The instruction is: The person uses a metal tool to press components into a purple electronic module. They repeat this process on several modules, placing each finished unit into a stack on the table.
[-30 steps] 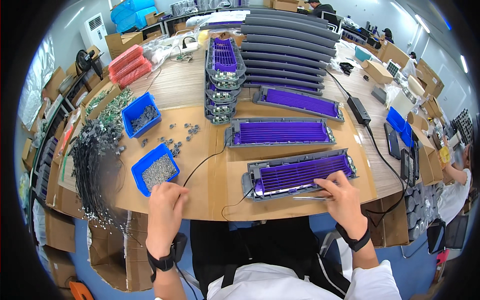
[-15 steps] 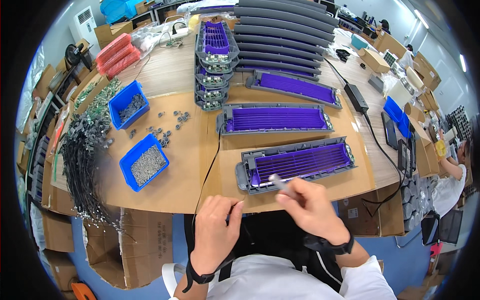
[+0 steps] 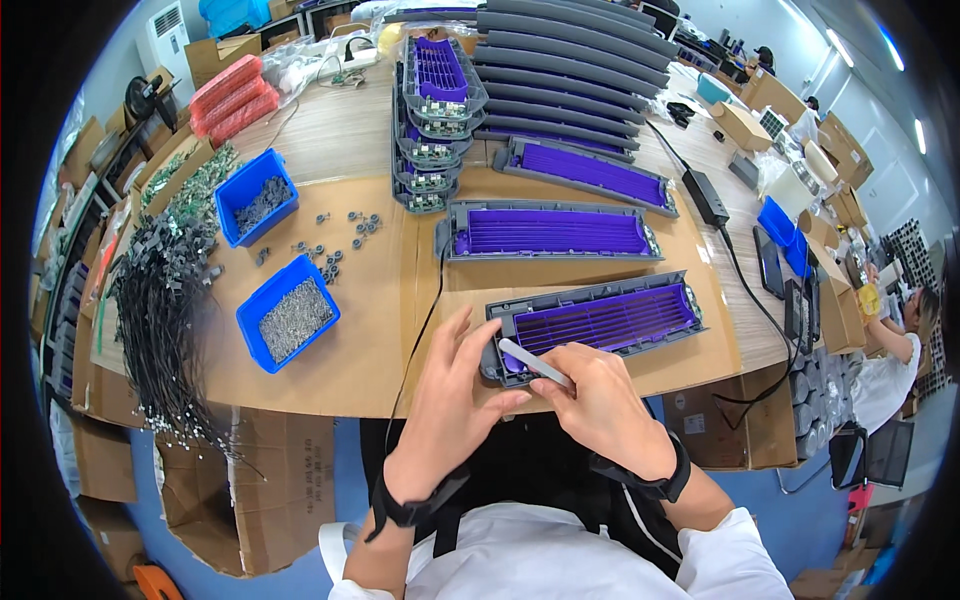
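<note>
A grey housing [image 3: 505,305] with a purple slatted inner panel [image 3: 610,320] lies on the cardboard sheet in front of me, slightly tilted in view. Over its left end, my left hand [image 3: 440,405] is spread, fingers apart, with the fingertips at or just above the housing edge. My right hand [image 3: 605,405] is closed around a slim light-grey tool [image 3: 540,368] with a rounded end; its exact kind does not show. The tool's tip points up and left, over the housing's left end. Both hands partly hide the near edge of the housing.
Behind lie a second purple-and-grey housing [image 3: 550,232] with a black cable, and a third [image 3: 595,175]. Blue bins hold screws [image 3: 290,325] and small dark parts [image 3: 262,205]. Black wires [image 3: 150,330] hang at the left. A power adapter [image 3: 706,195] is at right; a person works farther right.
My left hand has moved up to the housing's left end and its fingers have spread. My right hand has shifted left with the grey tool, whose tip now lies over that end.
</note>
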Action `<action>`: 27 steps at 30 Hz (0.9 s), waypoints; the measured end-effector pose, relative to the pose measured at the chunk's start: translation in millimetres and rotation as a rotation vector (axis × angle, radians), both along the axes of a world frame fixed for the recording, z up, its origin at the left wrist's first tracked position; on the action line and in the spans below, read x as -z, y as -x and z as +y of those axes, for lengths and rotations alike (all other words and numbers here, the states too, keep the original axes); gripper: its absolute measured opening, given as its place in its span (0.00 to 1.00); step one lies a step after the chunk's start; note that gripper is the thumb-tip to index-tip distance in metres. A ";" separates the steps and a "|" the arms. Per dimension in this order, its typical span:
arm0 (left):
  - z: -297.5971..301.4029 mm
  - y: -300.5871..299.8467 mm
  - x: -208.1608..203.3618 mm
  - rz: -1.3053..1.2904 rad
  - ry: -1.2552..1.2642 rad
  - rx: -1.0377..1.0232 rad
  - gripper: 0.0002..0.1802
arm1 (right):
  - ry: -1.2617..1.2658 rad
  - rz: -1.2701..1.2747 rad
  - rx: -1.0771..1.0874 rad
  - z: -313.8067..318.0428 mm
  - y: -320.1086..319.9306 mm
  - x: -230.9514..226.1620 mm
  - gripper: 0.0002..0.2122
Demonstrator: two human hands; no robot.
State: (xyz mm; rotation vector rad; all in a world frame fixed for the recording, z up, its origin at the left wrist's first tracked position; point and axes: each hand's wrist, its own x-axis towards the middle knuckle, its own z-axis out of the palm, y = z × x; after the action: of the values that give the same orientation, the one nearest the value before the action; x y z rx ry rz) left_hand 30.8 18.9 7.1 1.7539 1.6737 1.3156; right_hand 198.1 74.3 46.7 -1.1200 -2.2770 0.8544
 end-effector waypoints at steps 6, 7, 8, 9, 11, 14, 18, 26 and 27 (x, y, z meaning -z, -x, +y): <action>14.9 12.3 14.4 -0.078 0.117 0.206 0.34 | 0.020 -0.051 -0.110 16.2 -4.7 6.2 0.04; 14.0 13.0 15.3 -0.064 0.111 0.212 0.32 | 0.058 -0.056 -0.120 18.8 -5.1 6.0 0.04; 12.9 13.7 16.5 -0.051 0.105 0.217 0.30 | 0.095 -0.061 -0.129 20.8 -5.9 6.5 0.04; 12.7 14.7 17.0 -0.036 0.097 0.220 0.29 | 0.129 -0.065 -0.141 22.9 -6.0 6.3 0.05; 13.3 15.2 17.5 -0.035 0.078 0.241 0.26 | 0.167 -0.076 -0.129 24.1 -6.1 3.7 0.06; 13.6 16.0 21.1 -0.021 0.059 0.270 0.23 | 0.221 -0.092 -0.095 24.0 -6.2 3.3 0.06; 15.0 17.7 23.8 0.030 0.042 0.288 0.20 | 0.276 -0.140 -0.060 23.8 -1.9 -0.2 0.07; 15.3 19.7 20.6 0.086 -0.016 0.297 0.15 | -0.213 -0.278 -0.335 30.1 -16.2 1.4 0.07; 15.0 19.6 20.9 0.091 -0.014 0.297 0.15 | -0.266 -0.292 -0.386 34.2 -19.2 2.1 0.08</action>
State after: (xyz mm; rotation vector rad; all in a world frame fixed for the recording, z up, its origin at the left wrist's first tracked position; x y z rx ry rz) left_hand 11.2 33.9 -13.9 2.0052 1.3827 1.1317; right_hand 217.3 108.5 44.6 -0.7361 -2.8080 0.5185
